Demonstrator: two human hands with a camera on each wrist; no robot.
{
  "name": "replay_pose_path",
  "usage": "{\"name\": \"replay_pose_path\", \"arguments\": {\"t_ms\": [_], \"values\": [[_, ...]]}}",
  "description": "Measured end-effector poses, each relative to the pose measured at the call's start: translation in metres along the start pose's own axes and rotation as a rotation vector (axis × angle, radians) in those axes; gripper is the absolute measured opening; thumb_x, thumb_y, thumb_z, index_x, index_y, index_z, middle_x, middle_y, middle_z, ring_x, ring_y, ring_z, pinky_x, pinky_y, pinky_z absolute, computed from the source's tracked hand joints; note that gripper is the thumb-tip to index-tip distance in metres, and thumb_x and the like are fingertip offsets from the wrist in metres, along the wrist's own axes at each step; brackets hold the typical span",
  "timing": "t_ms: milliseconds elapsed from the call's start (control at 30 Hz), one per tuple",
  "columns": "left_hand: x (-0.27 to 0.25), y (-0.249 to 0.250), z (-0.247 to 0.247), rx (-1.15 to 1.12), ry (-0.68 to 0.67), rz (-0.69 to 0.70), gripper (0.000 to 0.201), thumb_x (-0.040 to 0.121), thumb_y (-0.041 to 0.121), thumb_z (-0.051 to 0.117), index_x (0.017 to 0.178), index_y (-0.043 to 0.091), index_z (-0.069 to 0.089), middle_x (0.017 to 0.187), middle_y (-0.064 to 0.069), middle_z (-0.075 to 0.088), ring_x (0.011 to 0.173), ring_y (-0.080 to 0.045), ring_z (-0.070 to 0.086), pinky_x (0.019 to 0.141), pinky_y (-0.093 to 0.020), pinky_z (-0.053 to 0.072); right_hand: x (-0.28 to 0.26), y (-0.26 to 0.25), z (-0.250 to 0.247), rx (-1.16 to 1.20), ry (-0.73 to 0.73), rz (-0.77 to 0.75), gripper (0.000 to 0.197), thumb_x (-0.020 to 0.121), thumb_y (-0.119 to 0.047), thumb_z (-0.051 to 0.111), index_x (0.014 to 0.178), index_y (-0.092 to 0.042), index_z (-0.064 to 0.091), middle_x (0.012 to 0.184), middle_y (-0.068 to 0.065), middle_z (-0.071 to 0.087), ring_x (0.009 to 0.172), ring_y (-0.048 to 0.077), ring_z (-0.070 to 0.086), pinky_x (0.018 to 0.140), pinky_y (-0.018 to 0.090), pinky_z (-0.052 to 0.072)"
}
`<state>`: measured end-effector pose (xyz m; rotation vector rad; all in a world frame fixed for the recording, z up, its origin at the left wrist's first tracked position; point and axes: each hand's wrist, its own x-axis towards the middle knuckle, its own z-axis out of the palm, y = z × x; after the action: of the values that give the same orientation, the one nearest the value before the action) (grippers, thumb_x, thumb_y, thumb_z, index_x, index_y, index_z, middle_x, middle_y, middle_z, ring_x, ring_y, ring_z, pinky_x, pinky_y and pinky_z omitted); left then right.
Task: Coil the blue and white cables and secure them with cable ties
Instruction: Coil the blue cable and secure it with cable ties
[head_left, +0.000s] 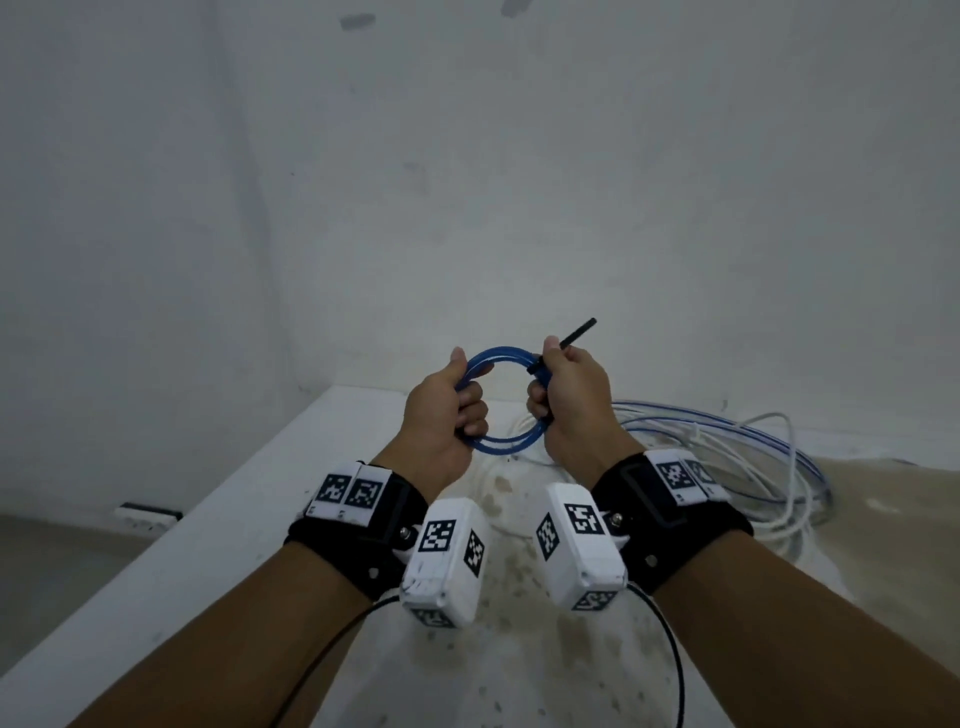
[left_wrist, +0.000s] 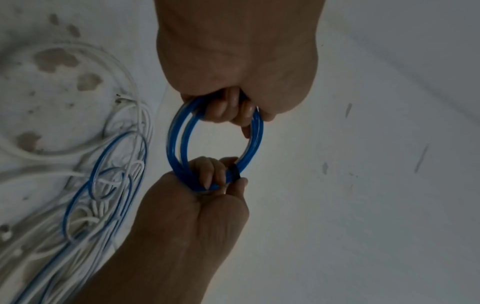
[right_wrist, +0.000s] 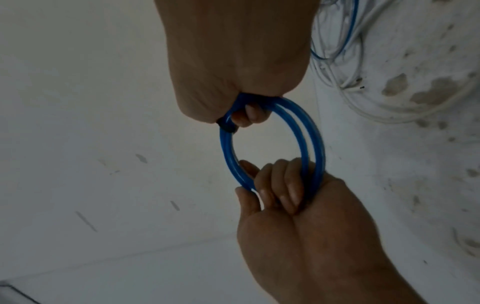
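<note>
Both hands (head_left: 511, 402) fisted on blue coil (head_left: 501, 446)

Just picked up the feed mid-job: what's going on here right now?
A person holds a small blue cable coil in the air with both hands. The left hand grips one side; the right hand grips the other, where a black cable tie wraps the coil, tail sticking up. More loose blue and white cables lie on the table.

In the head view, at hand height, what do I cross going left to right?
Left hand gripping the blue coil → open middle of the coil → right hand pinching the coil and the black cable tie → loose pile of blue and white cables on the table.
</note>
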<state>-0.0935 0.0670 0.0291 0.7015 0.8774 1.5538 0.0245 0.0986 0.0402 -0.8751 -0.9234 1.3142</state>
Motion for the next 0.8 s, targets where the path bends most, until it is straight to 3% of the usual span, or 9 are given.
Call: {"name": "replay_pose_path", "arguments": {"t_ms": [67,133,200,267,467,633,733,800], "values": [[0.009,0.004,-0.012,0.032,0.085,0.052,0.036,0.102,0.037,0.047,0.087,0.008,0.063,0.049,0.006,0.026,0.037,-0.006,0.017,0.035,-0.019,0.016,0.001,0.010,0.006,-0.008,-0.097,0.073,0.023,0.104,-0.026,0.047,0.093,-0.007,0.055,0.081,0.010,0.061,0.051,0.014,0.047,0.046,0.025,0.044],[0.017,0.010,-0.027,0.081,0.160,0.091,0.034,0.100,0.035,0.051,0.083,0.009,0.064,0.048,0.006,0.027,0.037,-0.007,0.017,0.036,-0.020,0.014,0.004,0.015,0.008,-0.063,-0.241,0.152,0.030,0.103,-0.029,0.048,0.100,-0.003,0.063,0.090,0.012,0.072,0.065,0.019,0.063,0.065,0.031,0.058],[0.025,0.014,-0.043,0.110,0.221,0.096,0.030,0.100,0.033,0.053,0.083,0.010,0.061,0.046,0.007,0.030,0.037,-0.007,0.018,0.036,-0.020,0.015,0.011,0.018,0.009,-0.173,-0.372,0.192,0.034,0.102,-0.032,0.050,0.107,-0.002,0.066,0.099,0.011,0.075,0.087,0.025,0.071,0.083,0.039,0.059],[0.033,0.017,-0.057,0.125,0.268,0.085,0.027,0.100,0.032,0.053,0.087,0.010,0.061,0.044,0.008,0.031,0.036,-0.007,0.019,0.036,-0.020,0.016,0.020,0.022,0.012,-0.258,-0.480,0.214,0.033,0.101,-0.032,0.052,0.110,-0.005,0.067,0.103,0.009,0.075,0.097,0.024,0.071,0.088,0.042,0.057],[0.057,0.023,-0.093,0.206,0.393,0.057,0.027,0.099,0.034,0.053,0.087,0.011,0.060,0.053,0.005,0.036,0.037,-0.008,0.022,0.036,-0.019,0.021,0.048,0.055,0.041,-0.423,-0.568,0.174,0.020,0.098,-0.015,0.058,0.108,-0.001,0.067,0.098,0.012,0.074,0.082,0.020,0.072,0.075,0.037,0.061],[0.080,0.024,-0.128,0.257,0.433,-0.057,0.036,0.101,0.038,0.047,0.099,0.006,0.063,0.057,0.004,0.039,0.037,-0.008,0.025,0.036,-0.019,0.026,0.070,0.091,0.067,-0.556,-0.561,0.122,0.016,0.096,-0.011,0.061,0.103,0.002,0.067,0.094,0.017,0.074,0.075,0.021,0.073,0.063,0.032,0.060],[0.090,0.025,-0.144,0.232,0.450,-0.095,0.041,0.102,0.037,0.047,0.088,0.002,0.063,0.066,-0.002,0.052,0.049,-0.012,0.042,0.048,-0.022,0.041,0.088,0.108,0.077,-0.495,-0.520,0.231,0.017,0.096,-0.010,0.060,0.102,0.005,0.067,0.092,0.016,0.073,0.075,0.022,0.072,0.062,0.033,0.059],[0.096,0.025,-0.158,0.222,0.473,-0.123,0.039,0.102,0.038,0.046,0.098,0.002,0.060,0.081,-0.009,0.059,0.068,-0.019,0.055,0.067,-0.029,0.052,0.104,0.121,0.084,-0.450,-0.452,0.283,0.017,0.097,-0.009,0.058,0.100,0.005,0.066,0.089,0.015,0.072,0.073,0.022,0.070,0.060,0.033,0.060]]}}
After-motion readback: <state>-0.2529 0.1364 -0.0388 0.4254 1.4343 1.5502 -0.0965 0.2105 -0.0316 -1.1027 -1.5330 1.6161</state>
